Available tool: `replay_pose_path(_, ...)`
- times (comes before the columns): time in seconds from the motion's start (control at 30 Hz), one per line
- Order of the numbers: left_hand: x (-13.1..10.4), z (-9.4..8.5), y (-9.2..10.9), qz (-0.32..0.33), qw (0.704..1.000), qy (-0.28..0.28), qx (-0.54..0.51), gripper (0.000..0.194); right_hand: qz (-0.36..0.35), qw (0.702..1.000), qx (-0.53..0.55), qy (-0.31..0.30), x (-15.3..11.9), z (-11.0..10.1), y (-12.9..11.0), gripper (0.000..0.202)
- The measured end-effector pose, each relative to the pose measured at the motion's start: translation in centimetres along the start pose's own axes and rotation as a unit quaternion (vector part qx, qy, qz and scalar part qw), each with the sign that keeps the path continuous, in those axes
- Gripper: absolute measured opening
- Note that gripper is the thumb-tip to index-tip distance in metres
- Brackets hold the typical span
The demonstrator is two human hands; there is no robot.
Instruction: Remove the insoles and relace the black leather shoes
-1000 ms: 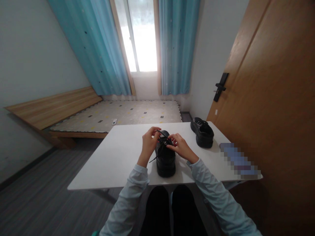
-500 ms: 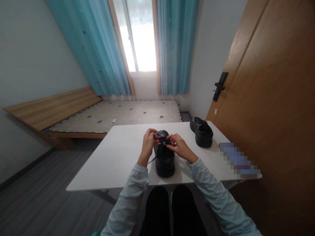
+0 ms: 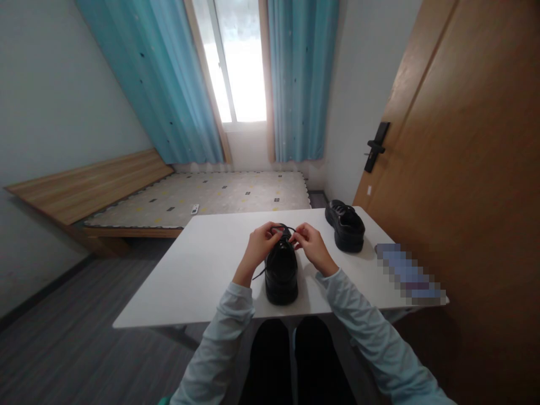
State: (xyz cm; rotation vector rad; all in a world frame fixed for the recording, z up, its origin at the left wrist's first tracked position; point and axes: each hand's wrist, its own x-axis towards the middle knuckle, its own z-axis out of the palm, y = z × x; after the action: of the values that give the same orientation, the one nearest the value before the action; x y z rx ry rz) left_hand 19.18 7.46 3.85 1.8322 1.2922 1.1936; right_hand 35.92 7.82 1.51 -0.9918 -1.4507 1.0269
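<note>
A black lace-up shoe (image 3: pixel 282 278) stands on the white table in front of me, its heel toward me and its toe mostly behind my hands. My left hand (image 3: pixel 264 243) pinches the black shoelace (image 3: pixel 288 227) over the front of the shoe. On the other side, my right hand (image 3: pixel 307 241) grips the lace between thumb and fingers, and a stretch of it arcs between both hands. One loose lace end hangs out past the shoe's left side. Farther right rests a second black shoe (image 3: pixel 348 228), touched by neither hand.
The white table (image 3: pixel 181 287) reaches from my knees toward a bed (image 3: pixel 219 194), on which a small white remote (image 3: pixel 194 209) lies. A blurred-out bluish item (image 3: pixel 407 273) sits at the table's right edge. Beyond it is a wooden door (image 3: pixel 464 169).
My hands have shifted slightly on the laces. The bundle of lace between them has become a single arc near the toe, and my left hand now covers more of the shoe's front.
</note>
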Motion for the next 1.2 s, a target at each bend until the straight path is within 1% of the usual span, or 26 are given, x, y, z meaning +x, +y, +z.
replay_pose_path(0.03,0.0,0.1,0.1,0.011,0.999,0.002,0.031,0.019,0.014,0.999,0.037,0.013,0.1,-0.2,0.1,0.023)
replay_pose_path(0.1,-0.1,0.2,0.4,0.023,0.998,0.006,0.059,0.016,0.031,0.995,0.083,0.039,0.3,-0.7,0.0,0.028)
replay_pose_path(0.17,-0.1,0.3,0.4,0.02,0.998,0.01,0.055,0.014,0.032,0.994,0.09,0.06,0.3,-1.3,-0.4,0.03)
replay_pose_path(0.23,-0.1,0.1,0.3,0.003,0.999,0.019,0.029,0.016,0.015,0.996,0.079,0.048,0.2,-1.8,-1.2,0.028)
replay_pose_path(0.3,-0.1,-0.2,0.0,-0.025,0.999,0.028,-0.027,0.019,-0.016,0.999,0.048,-0.02,-0.1,-2.3,-2.1,0.026)
replay_pose_path(0.37,-0.1,-0.6,-0.4,-0.043,0.994,0.02,-0.1,0.023,-0.041,0.99,-0.002,-0.132,-0.4,-2.5,-2.8,0.026)
replay_pose_path(0.4,-0.2,-0.8,-0.6,-0.046,0.99,0.006,-0.134,0.025,-0.046,0.984,-0.023,-0.171,-0.5,-2.5,-3.0,0.027)
replay_pose_path(0.43,-0.3,-1.0,-0.8,-0.045,0.986,-0.01,-0.162,0.028,-0.047,0.979,-0.04,-0.194,-0.6,-2.5,-3.0,0.027)
replay_pose_path(0.47,-0.3,-1.1,-1.1,-0.044,0.982,-0.024,-0.182,0.031,-0.046,0.977,-0.055,-0.199,-0.6,-2.4,-2.9,0.026)
replay_pose_path(0.53,-0.5,-1.2,-1.5,-0.044,0.978,-0.031,-0.202,0.037,-0.049,0.98,-0.094,-0.168,-0.6,-1.9,-2.6,0.022)
replay_pose_path(0.6,-0.6,-1.2,-2.0,-0.047,0.982,-0.007,-0.184,0.038,-0.064,0.979,-0.15,-0.125,-0.5,-1.4,-2.2,0.018)
replay_pose_path(0.67,-0.6,-1.1,-2.5,-0.05,0.99,0.018,-0.128,0.031,-0.079,0.973,-0.194,-0.093,-0.5,-0.9,-2.0,0.017)
replay_pose_path(0.73,-0.6,-0.9,-2.9,-0.052,0.996,0.034,-0.064,0.024,-0.081,0.973,-0.206,-0.071,-0.5,-0.5,-1.8,0.022)
replay_pose_path(0.77,-0.6,-0.9,-3.1,-0.053,0.997,0.036,-0.038,0.024,-0.078,0.974,-0.202,-0.063,-0.5,-0.4,-1.7,0.025)
replay_pose_path(0.83,-0.7,-0.8,-3.5,-0.061,0.998,0.033,-0.005,0.029,-0.07,0.979,-0.186,-0.056,-0.6,-0.3,-1.4,0.034)
replay_pose_path(0.9,-0.7,-0.8,-3.8,-0.077,0.997,0.02,0.004,0.033,-0.063,0.981,-0.172,-0.061,-0.5,-0.4,-1.2,0.041)
replay_pose_path(0.97,-0.8,-0.9,-3.9,-0.09,0.996,0.002,-0.009,0.035,-0.058,0.981,-0.172,-0.066,-0.5,-0.5,-1.0,0.039)
replay_pose_path(1.03,-0.8,-1.0,-3.9,-0.086,0.996,-0.008,-0.022,0.035,-0.058,0.979,-0.183,-0.067,-0.4,-0.6,-0.8,0.033)
replay_pose_path(1.2,-0.7,-1.1,-3.6,-0.065,0.998,0.009,-0.012,0.031,-0.073,0.974,-0.204,-0.06,-0.4,-0.8,-0.4,0.031)
